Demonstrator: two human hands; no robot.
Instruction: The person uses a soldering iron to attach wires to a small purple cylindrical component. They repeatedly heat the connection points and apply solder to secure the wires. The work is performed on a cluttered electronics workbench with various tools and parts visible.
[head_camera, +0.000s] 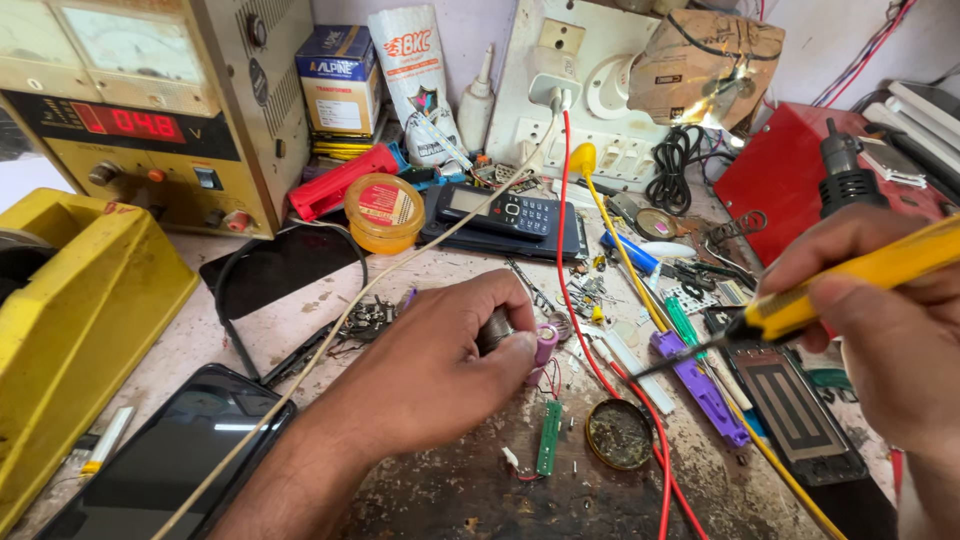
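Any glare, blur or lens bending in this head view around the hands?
Head view: sharp on the left hand holding the small pink cylindrical cell; the right hand with the yellow-handled soldering iron looks slightly soft; window glare on the black phone screen; wide-angle bending at edges.

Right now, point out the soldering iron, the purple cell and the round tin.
soldering iron (860, 275), head view, yellow handle.
purple cell (545, 343), head view, exposed end past the fingers.
round tin (619, 434), head view, dark inside.

Both hands, the left hand (425, 375) and the right hand (885, 320), are bare, with unsleeved forearms and no rings or watch.
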